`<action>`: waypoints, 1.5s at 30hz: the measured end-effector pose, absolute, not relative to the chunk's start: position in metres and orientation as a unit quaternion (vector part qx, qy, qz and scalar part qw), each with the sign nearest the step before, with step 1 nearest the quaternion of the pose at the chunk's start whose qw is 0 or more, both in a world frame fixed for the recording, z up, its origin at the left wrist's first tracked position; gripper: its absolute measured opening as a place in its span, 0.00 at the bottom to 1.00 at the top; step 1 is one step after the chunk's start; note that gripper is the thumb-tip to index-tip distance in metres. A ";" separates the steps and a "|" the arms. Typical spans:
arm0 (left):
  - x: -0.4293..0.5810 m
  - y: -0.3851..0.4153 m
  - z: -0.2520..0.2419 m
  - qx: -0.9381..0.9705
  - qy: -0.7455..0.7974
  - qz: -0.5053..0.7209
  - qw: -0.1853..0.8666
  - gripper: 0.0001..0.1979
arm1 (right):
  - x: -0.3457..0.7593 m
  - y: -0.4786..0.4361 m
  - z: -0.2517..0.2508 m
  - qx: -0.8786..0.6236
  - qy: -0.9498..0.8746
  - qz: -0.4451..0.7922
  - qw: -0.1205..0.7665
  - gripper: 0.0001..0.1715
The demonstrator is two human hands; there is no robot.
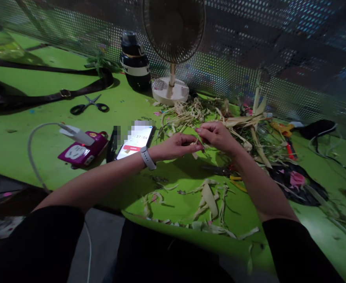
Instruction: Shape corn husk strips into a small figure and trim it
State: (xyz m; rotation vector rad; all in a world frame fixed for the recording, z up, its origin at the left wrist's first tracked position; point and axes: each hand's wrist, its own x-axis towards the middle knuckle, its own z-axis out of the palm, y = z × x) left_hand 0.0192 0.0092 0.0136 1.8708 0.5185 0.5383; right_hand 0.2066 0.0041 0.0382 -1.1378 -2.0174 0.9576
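My left hand [183, 146] and my right hand [216, 135] meet over the table, fingertips almost touching. Between them is a thin pale strip of dried husk [198, 138], pinched by both; its lower end pokes out near my left fingers. Beyond my hands lies a heap of dried husk strips [187, 112] mixed with green stems. Nearer to me, loose husk pieces [209, 199] are scattered on the table. Partly behind my right forearm rests a dark-bladed hand tool [216, 169] with orange and yellow handles.
On the green table [125, 112], scissors [90, 104] lie splayed at left. A lit phone [136, 141] and a purple power strip [83, 151] with a charger sit by my left arm. A fan [170, 88] and a black bottle [136, 65] stand behind. Black plastic [296, 184] lies right.
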 end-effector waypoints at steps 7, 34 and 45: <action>0.021 0.010 0.006 0.766 0.212 0.231 0.562 0.17 | 0.204 0.007 0.032 -0.454 -0.770 0.313 0.320 0.23; 0.020 0.033 0.004 0.584 0.300 0.447 0.607 0.10 | 0.190 0.008 0.011 -0.449 -0.658 0.473 0.376 0.30; 0.016 0.036 0.009 0.548 0.277 0.403 0.679 0.10 | 0.198 0.008 0.015 -0.462 -0.673 0.452 0.361 0.26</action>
